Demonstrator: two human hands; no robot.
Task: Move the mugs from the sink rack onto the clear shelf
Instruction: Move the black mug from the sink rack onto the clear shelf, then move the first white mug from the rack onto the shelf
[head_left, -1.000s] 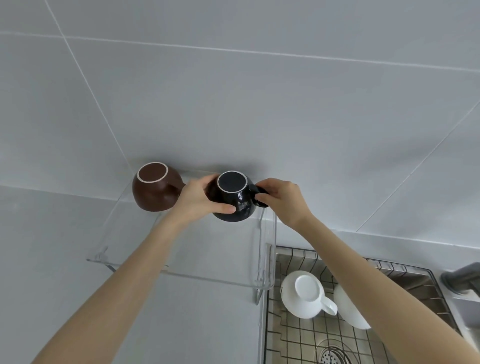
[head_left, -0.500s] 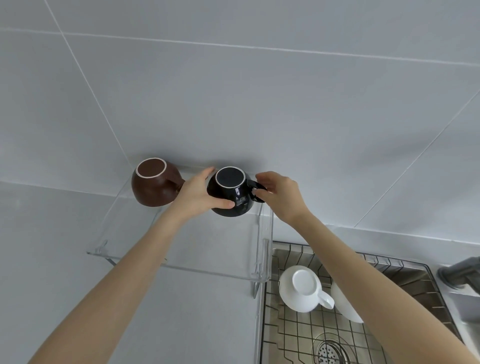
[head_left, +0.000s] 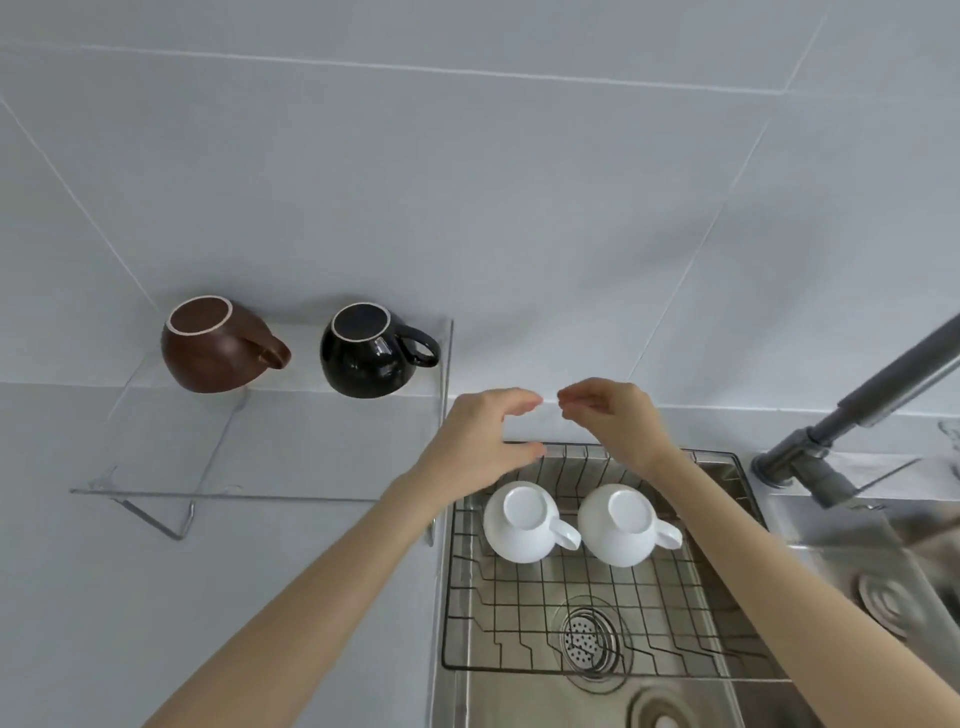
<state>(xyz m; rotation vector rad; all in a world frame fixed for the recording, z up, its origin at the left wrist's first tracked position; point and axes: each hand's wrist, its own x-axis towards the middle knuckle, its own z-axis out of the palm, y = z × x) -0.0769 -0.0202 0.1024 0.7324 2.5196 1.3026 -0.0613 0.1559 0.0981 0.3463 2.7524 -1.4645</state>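
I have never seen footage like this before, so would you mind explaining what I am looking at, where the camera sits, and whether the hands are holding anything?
There is no machine here: these are a person's two bare arms. The single camera is worn on the person's head and looks forward and down, so the arms reach in from the bottom edge. The left hand and right hand hover empty, with an open grip, above a wire sink rack. Two white mugs sit upside down in the rack. To the left, a clear shelf carries a brown mug and a black mug, both upside down. A grey faucet stands at the right.
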